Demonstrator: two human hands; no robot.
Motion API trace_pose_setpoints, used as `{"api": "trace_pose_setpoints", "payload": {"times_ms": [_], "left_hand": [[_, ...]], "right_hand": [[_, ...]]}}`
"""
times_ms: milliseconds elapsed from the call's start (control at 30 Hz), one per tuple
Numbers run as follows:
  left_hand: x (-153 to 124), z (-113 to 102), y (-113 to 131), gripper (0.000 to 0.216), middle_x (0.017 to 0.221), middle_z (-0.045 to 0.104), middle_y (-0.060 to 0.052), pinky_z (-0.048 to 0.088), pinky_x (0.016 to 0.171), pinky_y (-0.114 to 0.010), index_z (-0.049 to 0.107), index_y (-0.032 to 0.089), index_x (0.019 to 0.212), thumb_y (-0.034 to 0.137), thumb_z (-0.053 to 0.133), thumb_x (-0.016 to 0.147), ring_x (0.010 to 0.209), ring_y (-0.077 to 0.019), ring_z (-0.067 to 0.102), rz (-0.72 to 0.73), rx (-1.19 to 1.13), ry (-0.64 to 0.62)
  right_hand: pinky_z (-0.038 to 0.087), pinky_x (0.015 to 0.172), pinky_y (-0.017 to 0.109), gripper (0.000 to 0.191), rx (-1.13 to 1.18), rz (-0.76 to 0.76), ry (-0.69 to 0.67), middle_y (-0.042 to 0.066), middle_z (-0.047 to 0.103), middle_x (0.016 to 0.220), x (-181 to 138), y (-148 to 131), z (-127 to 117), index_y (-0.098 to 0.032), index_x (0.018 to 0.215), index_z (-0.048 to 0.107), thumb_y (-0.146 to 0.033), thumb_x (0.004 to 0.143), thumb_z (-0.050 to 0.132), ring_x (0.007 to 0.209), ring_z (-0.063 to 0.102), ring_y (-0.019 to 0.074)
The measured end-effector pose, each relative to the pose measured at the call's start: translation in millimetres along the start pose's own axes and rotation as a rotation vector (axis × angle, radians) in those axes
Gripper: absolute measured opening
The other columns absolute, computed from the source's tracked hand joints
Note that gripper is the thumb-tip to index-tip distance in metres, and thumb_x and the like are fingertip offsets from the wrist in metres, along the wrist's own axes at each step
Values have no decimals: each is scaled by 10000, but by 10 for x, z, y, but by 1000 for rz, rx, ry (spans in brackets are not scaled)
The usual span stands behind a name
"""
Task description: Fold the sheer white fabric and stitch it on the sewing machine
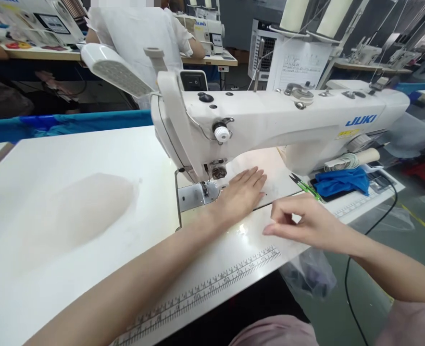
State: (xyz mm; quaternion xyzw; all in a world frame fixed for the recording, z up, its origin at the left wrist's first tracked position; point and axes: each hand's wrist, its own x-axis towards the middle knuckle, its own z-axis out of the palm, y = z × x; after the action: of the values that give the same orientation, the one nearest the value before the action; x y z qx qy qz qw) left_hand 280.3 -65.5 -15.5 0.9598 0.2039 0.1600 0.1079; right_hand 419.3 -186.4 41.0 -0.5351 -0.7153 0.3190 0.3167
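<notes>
My left hand point(244, 192) lies flat with its fingers stretched out on the white bed of the sewing machine point(292, 120), just right of the needle area. The presser foot point(206, 190) stands over the metal needle plate point(191, 196), near my left wrist. My right hand point(302, 221) is raised over the front of the table, its fingers curled in a loose pinch; nothing shows in it. Beyond its knuckles lie green-handled thread snips point(306, 186), beside a crumpled blue cloth point(342, 181).
A printed ruler point(212, 288) runs along the front edge of the white table point(71, 192). A thread cone point(367, 156) lies at the right. A black cable point(373, 230) hangs off that side. Behind the machine, a person in white point(136, 38) is near other sewing machines.
</notes>
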Motion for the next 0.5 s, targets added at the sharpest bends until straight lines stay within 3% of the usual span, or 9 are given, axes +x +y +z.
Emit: {"api": "trace_pose_setpoints", "payload": {"times_ms": [67,100,200,333,433,500], "left_hand": [[-319,-159,91,249,1102,661,-95,494,852,-368,590,153,1069,206,374,958,1013,-224,623,-116,-90,54],[-488,-241,143,242,973,675,-55,509,737,-314,592,178,973,224,355,969,850,-178,642,-171,-152,74],[-934,-435,303,285,689,593,8,451,534,-236,506,198,759,289,345,976,599,-118,554,-285,-254,153],[-1220,-486,445,205,741,606,8,472,601,-260,541,204,811,386,635,808,653,-140,556,-365,-499,203],[-1264,-466,436,139,691,593,20,457,593,-245,558,205,765,302,565,864,626,-125,549,-512,-557,196],[-1279,-480,378,214,680,589,21,458,604,-241,574,208,749,291,475,919,633,-120,555,-531,-648,173]], "right_hand": [[271,451,210,347,157,95,-79,-58,404,550,17,-31,100,-188,606,445,-387,833,617,510,357,72],[252,447,213,369,215,128,-81,-60,371,546,48,-24,161,-188,591,415,-387,835,608,510,330,71],[233,451,218,410,391,150,-37,-66,350,526,188,20,392,-182,551,397,-384,807,645,503,300,65],[294,468,206,413,614,115,-67,-65,426,512,381,0,707,-170,550,457,-434,793,663,493,374,58],[310,449,198,412,697,111,-106,-65,444,510,479,-43,842,-167,566,488,-465,798,652,469,396,55],[352,457,200,414,747,102,-135,-56,465,547,521,-48,876,-166,593,500,-488,829,609,473,428,58]]}}
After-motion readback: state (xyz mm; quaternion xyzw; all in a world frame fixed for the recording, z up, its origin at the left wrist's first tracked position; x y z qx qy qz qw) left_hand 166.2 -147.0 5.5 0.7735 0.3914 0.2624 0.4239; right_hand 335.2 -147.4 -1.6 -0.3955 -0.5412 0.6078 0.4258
